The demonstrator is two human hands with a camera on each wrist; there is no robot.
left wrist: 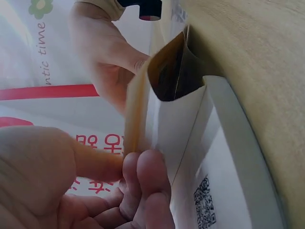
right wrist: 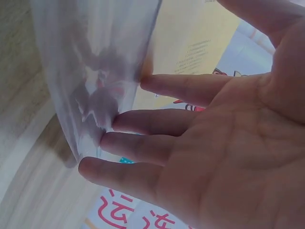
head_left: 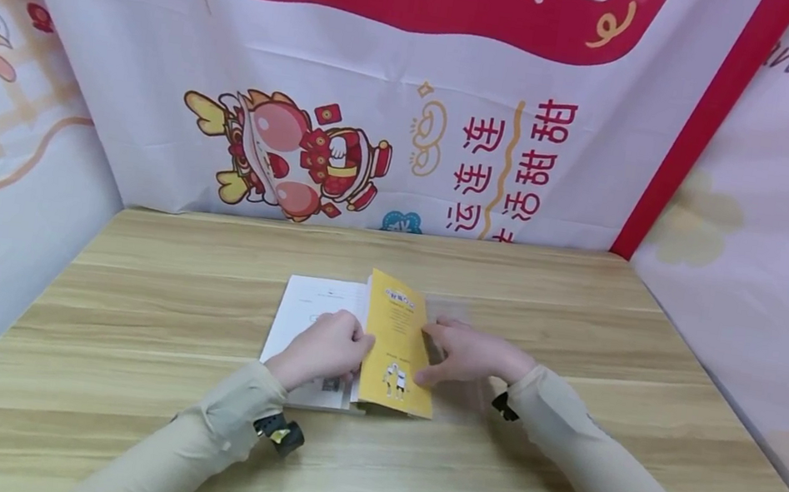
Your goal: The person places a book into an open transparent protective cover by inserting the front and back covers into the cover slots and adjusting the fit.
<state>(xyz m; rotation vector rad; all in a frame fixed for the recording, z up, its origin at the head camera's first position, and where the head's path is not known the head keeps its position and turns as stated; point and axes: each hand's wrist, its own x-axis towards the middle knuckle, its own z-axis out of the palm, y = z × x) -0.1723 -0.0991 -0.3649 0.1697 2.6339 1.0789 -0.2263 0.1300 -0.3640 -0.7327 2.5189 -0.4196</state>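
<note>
A book with a white page (head_left: pixel 307 301) lies on the wooden table, its printed yellow cover (head_left: pixel 393 330) raised at a slant. Near the fold, my left hand (head_left: pixel 327 346) pinches the yellow cover between thumb and curled fingers. In the left wrist view a gap shows beneath the raised cover, and a QR code (left wrist: pixel 205 202) is printed on the white side. Clear plastic film (right wrist: pixel 95 71) extends past the cover's right edge. My right hand (head_left: pixel 466 353) is at that edge, its fingers straight and touching the film in the right wrist view.
The wooden table (head_left: pixel 150 313) surrounds the book and reaches a printed cloth backdrop (head_left: pixel 362 48) behind. More printed cloth (head_left: pixel 777 274) hangs at the right and left sides. A dark device is strapped at each wrist.
</note>
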